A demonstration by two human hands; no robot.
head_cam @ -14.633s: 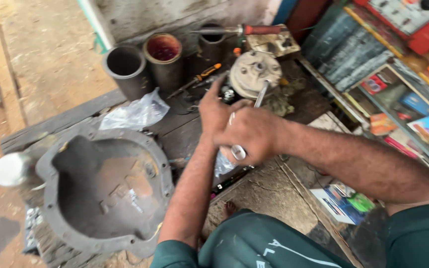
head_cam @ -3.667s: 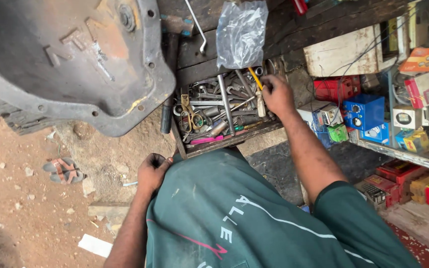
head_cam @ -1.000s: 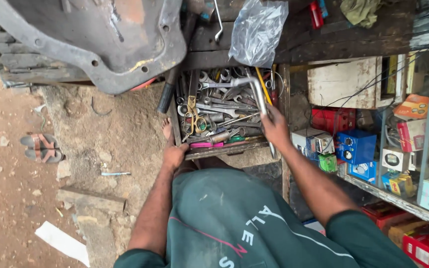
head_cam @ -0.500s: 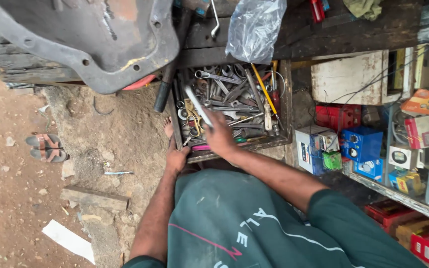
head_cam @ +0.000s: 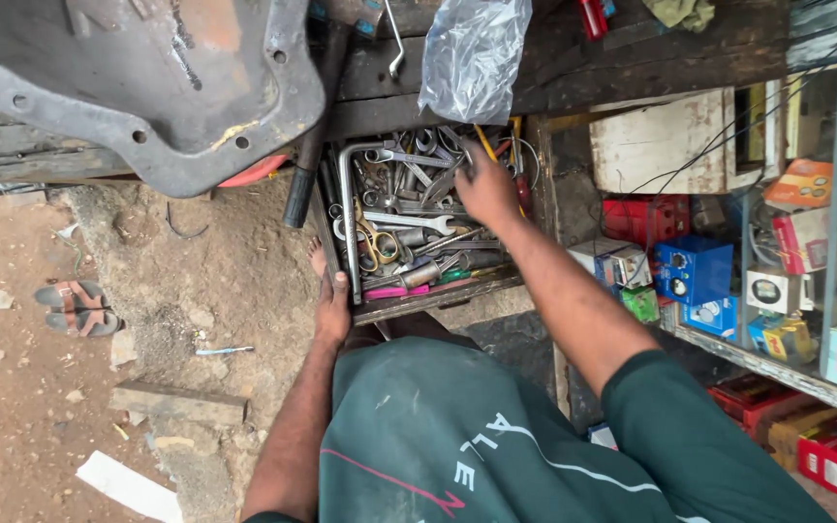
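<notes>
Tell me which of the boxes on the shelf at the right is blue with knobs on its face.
The blue box beside the red case, at the shelf's left end. It alone shows round knobs; the other boxes are printed cartons.

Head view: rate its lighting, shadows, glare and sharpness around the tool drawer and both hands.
Head view: soft, even daylight, with no hard shadows; the tool drawer sits in mild shade under the bench, yet its spanners read clearly; faint glare on the clear plastic bag; the right hand among the tools is slightly motion-blurred, the left hand on the drawer's front corner is sharp; straight edges bow a little toward the frame's borders.
</notes>
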